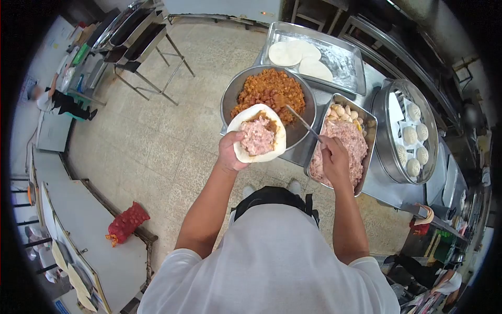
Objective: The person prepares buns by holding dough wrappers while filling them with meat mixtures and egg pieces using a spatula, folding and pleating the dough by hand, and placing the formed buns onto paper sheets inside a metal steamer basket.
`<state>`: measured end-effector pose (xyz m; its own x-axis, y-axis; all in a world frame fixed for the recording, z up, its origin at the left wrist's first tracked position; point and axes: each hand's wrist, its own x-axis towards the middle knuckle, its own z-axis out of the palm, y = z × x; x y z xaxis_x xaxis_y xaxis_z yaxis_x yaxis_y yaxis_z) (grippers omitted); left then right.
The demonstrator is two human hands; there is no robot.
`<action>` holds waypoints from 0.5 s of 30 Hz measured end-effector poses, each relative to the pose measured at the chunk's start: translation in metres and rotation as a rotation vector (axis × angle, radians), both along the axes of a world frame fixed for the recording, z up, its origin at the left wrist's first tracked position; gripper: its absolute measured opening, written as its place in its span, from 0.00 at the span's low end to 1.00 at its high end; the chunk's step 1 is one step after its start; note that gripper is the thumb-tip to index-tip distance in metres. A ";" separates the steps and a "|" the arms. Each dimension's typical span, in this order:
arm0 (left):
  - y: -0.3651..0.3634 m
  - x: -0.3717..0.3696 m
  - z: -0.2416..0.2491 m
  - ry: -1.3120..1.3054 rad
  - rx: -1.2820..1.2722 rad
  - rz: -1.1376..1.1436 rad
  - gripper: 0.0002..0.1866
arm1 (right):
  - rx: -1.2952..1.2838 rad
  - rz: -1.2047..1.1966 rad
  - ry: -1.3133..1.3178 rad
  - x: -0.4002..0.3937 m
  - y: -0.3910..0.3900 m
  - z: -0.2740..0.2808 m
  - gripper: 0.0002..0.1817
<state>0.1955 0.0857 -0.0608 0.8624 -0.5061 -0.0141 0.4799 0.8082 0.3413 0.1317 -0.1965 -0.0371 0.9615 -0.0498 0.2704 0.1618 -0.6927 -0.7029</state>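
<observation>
White dough rd point(280, 140) w/ pink meat point(257, 138), gripped by L hand point(230, 152) fingers, nr side of steel bowl point(229, 93). R hand point(334, 158), R of bowl, fingers clenched on thin tool point(303, 123).

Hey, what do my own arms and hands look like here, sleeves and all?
Your left hand and right hand are bare, without gloves. No watch or bracelet shows; rings are hard to rule out. The plain white fabric shirt has short, loose sleeves, leaving both forearms uncovered.
</observation>
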 end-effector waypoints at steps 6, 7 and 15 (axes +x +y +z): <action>0.003 -0.005 0.016 0.116 -0.148 0.017 0.40 | -0.203 -0.091 -0.120 -0.012 -0.021 0.003 0.15; 0.005 -0.007 0.019 0.129 -0.201 -0.023 0.39 | -0.201 -0.098 -0.115 -0.018 -0.016 0.017 0.15; 0.010 -0.016 -0.012 0.095 -0.056 -0.238 0.35 | -0.162 0.096 -0.063 -0.042 0.030 0.054 0.15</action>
